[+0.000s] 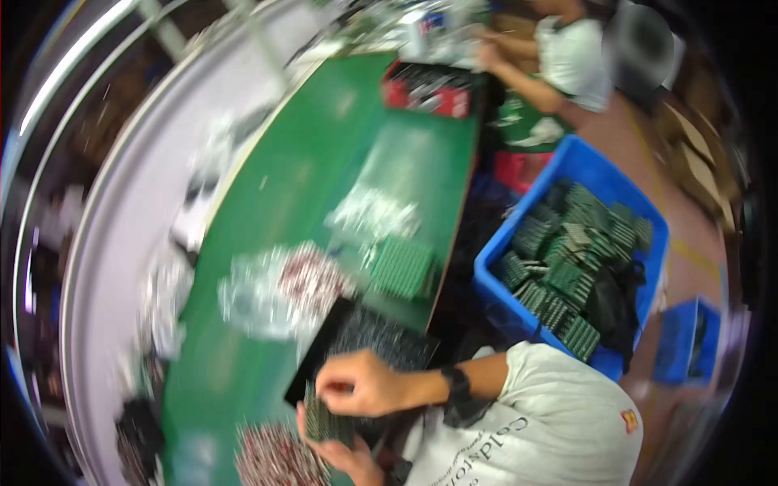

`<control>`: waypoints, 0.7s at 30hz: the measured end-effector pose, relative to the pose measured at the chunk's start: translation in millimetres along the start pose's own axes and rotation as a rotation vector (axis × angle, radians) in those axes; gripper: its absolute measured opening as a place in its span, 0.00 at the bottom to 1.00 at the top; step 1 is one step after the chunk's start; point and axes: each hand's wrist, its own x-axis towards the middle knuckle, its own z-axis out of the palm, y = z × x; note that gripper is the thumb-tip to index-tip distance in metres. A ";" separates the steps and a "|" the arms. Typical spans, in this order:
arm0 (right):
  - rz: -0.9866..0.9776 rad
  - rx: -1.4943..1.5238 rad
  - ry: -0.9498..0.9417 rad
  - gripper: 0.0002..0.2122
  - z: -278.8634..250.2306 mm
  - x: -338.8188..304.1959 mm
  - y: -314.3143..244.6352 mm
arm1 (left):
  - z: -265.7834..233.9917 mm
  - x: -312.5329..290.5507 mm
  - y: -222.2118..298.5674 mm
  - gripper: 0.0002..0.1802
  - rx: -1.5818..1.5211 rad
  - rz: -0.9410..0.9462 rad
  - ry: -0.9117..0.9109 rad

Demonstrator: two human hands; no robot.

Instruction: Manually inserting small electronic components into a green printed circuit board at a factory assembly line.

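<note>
My left hand (352, 460) is wrapped round the edge of a small green panel (328, 423), which looks like a circuit board, its face tilted upward. Just above it, my right hand (361, 385) is closed with the fingers curled in; whether anything small is pinched there is hidden. A dark watch circles my right wrist. Under and beyond my hands lies a black tray (373, 332) with small dark shiny bits. Nearer, a heap of thin red and white pieces (279, 455) rests on the green table, its details blurred.
A clear plastic bag (259, 296) with more red and white pieces lies beyond. Green panels (403, 266) are stacked beside crumpled clear plastic (377, 212). At right stands a blue bin (486, 271) full of green boards. A red box (393, 93) and another person (567, 61) are farther off.
</note>
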 end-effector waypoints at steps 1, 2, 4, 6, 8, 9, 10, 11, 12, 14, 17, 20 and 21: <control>0.073 -0.043 -0.025 0.04 -11.7 1.1 -7.9 | -5.0 6.6 -1.8 0.43 -0.109 -0.070 -0.043; 0.060 -0.078 -0.004 0.04 -16.3 2.3 -12.8 | -15.0 9.0 -1.4 0.44 0.154 -0.078 -0.028; 0.359 0.319 -0.050 0.01 -18.1 -4.0 -16.7 | -8.4 16.0 15.3 0.48 -0.366 -0.235 -0.053; 0.282 0.295 -0.057 0.02 -22.5 -0.7 -9.7 | -2.6 24.4 18.9 0.47 -0.451 -0.261 -0.103; 0.373 0.317 -0.107 0.02 -15.1 2.0 -2.0 | -11.4 26.7 15.8 0.44 -0.491 -0.241 -0.109; 0.311 0.178 -0.179 0.02 -13.3 5.4 -6.1 | -15.3 23.9 15.5 0.44 -0.486 -0.236 -0.101; 0.243 0.035 -0.246 0.02 -12.0 9.6 -10.9 | -18.8 20.6 16.0 0.45 -0.454 -0.235 -0.055; 0.146 -0.047 -0.224 0.03 -8.7 8.9 -7.4 | -21.0 18.3 16.2 0.45 -0.423 -0.233 -0.012; 0.138 -0.049 -0.219 0.03 -6.1 6.8 -6.5 | -22.1 16.4 16.0 0.45 -0.424 -0.227 -0.020; 0.084 -0.006 -0.079 0.04 -2.1 4.2 -5.3 | -22.9 14.3 13.5 0.45 -0.383 -0.240 -0.017; 0.101 0.047 -0.048 0.07 0.0 4.1 -5.5 | -22.4 11.9 13.7 0.47 -0.347 -0.246 -0.061; 0.094 0.038 -0.051 0.07 0.7 9.9 -6.1 | -22.4 11.7 10.7 0.48 -0.288 -0.219 -0.086; 0.073 -0.007 -0.074 0.06 0.0 10.0 -5.8 | -22.5 11.3 8.7 0.48 -0.239 -0.184 -0.100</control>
